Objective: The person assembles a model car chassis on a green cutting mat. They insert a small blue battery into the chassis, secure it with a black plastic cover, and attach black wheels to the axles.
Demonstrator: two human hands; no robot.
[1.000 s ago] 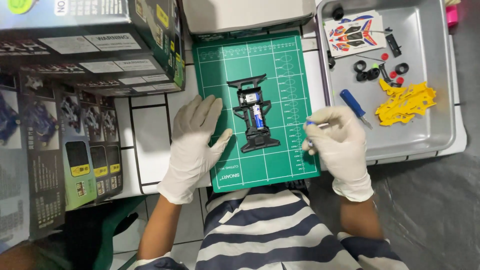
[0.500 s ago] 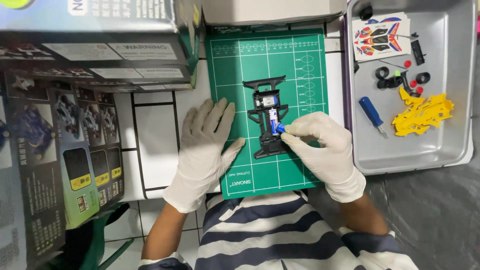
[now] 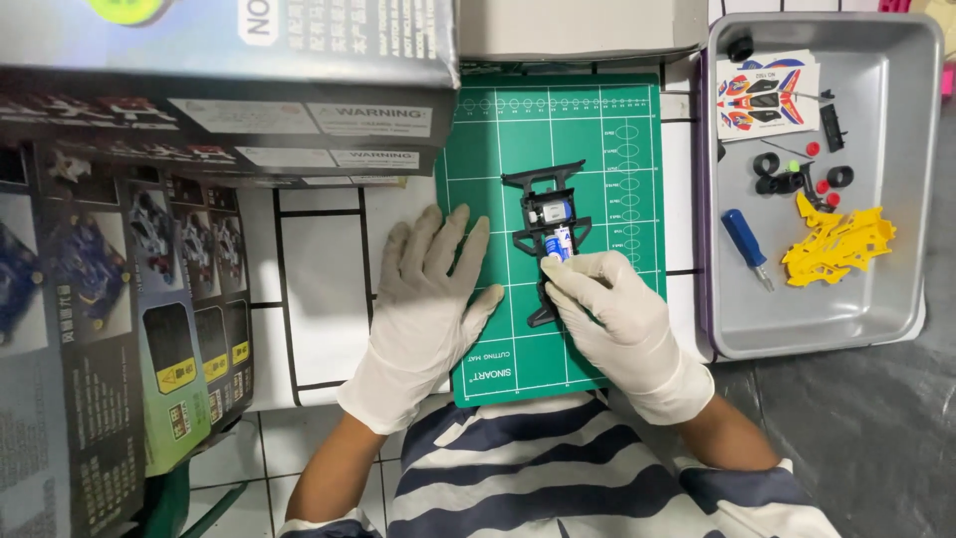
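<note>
The black plastic toy-car chassis [image 3: 546, 234] lies at the middle of the green cutting mat [image 3: 498, 149], near the centre of the frame, with a small silver-and-blue motor seated in it. The right hand [image 3: 617, 324], in a white glove, has come in from the grey metal tray [image 3: 901, 299] over the last second and now rests on the chassis's lower end, its fingertips pinched on a small blue part [image 3: 559, 243] at the motor; so fitting work on the chassis looks under way. The left hand [image 3: 426, 304], gloved too, stays flat and open on the mat's left edge, holding nothing.

To the right the tray holds a blue-handled screwdriver [image 3: 745, 244], yellow plastic parts [image 3: 835, 244], black rings and a sticker sheet. Printed cardboard boxes [image 3: 199, 90] crowd the upper left, overhanging the mat's corner. Open room on the white-tiled counter [image 3: 319, 289] lies left of the mat.
</note>
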